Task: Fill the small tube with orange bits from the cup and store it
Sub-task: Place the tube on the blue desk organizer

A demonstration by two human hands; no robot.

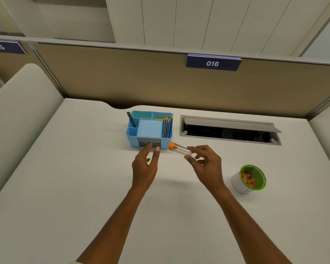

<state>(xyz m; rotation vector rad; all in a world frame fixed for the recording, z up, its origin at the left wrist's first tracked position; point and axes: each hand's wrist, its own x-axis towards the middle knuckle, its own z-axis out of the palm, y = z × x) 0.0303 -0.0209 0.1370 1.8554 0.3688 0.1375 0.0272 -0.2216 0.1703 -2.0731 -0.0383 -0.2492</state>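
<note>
A small clear tube [180,149] with an orange cap lies tilted in the air, cap end pointing left toward the blue desk organiser [149,129]. My right hand [205,162] pinches the tube's bottom end between thumb and fingers. The tube looks empty. My left hand [145,164] is open, its fingertips at the grey drawer [149,144] in the organiser's front. A white cup with a green rim [249,179] stands on the desk to the right of my right hand, with orange bits inside.
The organiser holds pencils, a dark pen and a blue notepad. Behind my right hand an open cable hatch [230,130] is sunk into the white desk [84,187]. A tan partition with a "016" label [212,63] closes the back.
</note>
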